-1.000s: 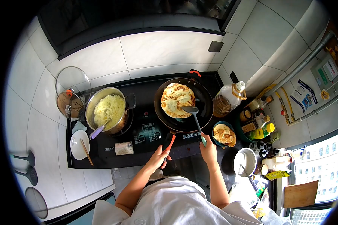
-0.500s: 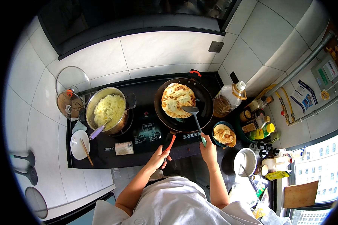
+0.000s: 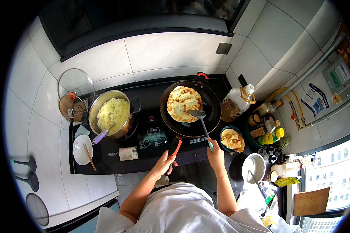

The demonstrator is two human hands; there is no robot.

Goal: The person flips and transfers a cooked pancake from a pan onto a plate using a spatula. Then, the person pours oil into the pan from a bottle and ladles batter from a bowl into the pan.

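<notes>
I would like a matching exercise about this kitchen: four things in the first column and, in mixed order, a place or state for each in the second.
1. Round black frying pan
2. Grey-headed spatula with a green handle
3. Brown chopsticks
4. Purple-handled utensil

A. Resting over the edge of a white bowl
B. Held by the right hand
C. Dipping into a metal pot of pale yellow food
D. Its handle is gripped by the left hand

Right pairs: 1-D, 2-B, 3-A, 4-C
</notes>
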